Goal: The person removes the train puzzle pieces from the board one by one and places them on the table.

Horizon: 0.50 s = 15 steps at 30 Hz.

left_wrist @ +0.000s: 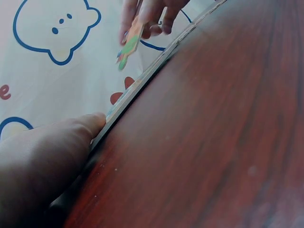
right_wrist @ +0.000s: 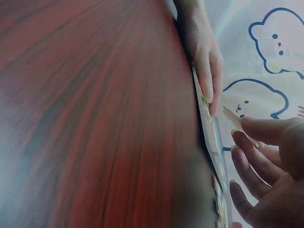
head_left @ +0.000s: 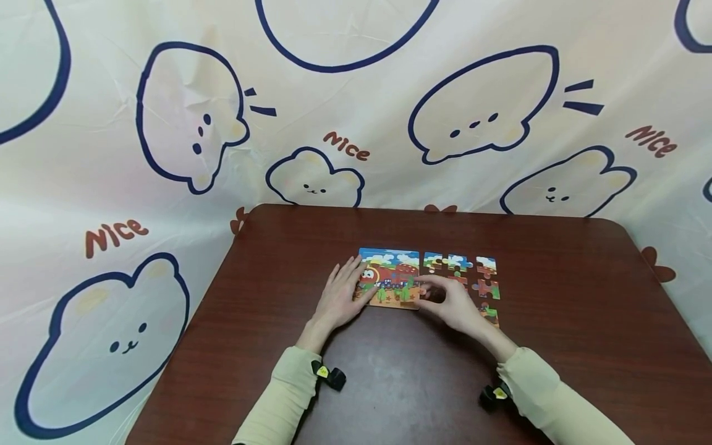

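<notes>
A picture puzzle board (head_left: 389,296) with a red cartoon train lies flat on the table. My left hand (head_left: 340,293) rests along its left side, fingers extended and thumb at the near edge. In the left wrist view, that thumb (left_wrist: 97,122) touches the board's edge. Over the board's right part, my right hand (head_left: 453,304) pinches a small jigsaw piece (left_wrist: 130,45) between thumb and fingers. The piece is tilted and held apart from the board, seen nearly edge-on in the right wrist view (right_wrist: 232,116). Its picture side shows green and orange.
Several loose jigsaw pieces (head_left: 488,288) lie in rough columns right of the board, some partly hidden by my right hand. The dark wooden table (head_left: 411,383) extends around them. Behind it hangs a pale cloth (head_left: 384,105) with cartoon outlines.
</notes>
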Tool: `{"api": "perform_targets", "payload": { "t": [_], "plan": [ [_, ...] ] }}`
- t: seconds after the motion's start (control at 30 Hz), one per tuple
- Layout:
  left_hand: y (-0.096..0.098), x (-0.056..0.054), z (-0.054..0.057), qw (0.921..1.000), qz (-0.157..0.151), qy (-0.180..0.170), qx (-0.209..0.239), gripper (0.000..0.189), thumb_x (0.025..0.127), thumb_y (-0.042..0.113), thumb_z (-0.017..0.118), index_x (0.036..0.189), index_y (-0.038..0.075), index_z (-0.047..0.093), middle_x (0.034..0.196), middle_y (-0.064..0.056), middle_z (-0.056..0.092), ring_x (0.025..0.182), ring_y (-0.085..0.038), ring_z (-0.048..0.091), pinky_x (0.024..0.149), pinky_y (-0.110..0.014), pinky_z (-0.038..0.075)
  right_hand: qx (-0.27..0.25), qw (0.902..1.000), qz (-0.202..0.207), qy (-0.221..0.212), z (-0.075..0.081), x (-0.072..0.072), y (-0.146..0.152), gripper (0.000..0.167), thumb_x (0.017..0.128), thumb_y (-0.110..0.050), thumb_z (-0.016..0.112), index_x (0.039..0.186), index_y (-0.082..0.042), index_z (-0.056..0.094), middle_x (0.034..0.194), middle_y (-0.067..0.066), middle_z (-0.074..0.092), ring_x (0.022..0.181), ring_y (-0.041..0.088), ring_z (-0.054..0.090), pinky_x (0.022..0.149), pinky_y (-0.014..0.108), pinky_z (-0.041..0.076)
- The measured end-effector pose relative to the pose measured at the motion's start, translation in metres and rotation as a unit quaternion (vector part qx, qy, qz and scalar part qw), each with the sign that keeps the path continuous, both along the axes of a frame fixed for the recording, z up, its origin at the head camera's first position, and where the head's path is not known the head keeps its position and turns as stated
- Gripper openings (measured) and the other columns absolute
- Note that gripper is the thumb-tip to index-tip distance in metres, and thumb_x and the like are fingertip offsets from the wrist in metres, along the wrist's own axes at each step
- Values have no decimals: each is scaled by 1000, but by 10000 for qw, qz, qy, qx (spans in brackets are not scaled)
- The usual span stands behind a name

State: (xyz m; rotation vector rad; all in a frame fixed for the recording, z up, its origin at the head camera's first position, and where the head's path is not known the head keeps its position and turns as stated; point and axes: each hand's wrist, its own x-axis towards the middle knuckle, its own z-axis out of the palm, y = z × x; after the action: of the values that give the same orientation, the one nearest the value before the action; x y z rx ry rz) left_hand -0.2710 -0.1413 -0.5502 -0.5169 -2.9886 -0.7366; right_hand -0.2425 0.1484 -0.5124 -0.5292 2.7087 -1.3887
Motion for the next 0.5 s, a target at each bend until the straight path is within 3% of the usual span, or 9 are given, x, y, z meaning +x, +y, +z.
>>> {"api": "perform_targets", "payload": {
  "t": [0.5],
  "plan": [
    [0,1,2,10000,-6,-19,64,77,109,56,61,170,13,43,181,-9,34,172,-30,27,143,-53,15,387,9988,-216,220,2,24,47,41,95,-11,87,135,-5,76,109,6,80,93,15,70,80,29,60]
  ]
}}
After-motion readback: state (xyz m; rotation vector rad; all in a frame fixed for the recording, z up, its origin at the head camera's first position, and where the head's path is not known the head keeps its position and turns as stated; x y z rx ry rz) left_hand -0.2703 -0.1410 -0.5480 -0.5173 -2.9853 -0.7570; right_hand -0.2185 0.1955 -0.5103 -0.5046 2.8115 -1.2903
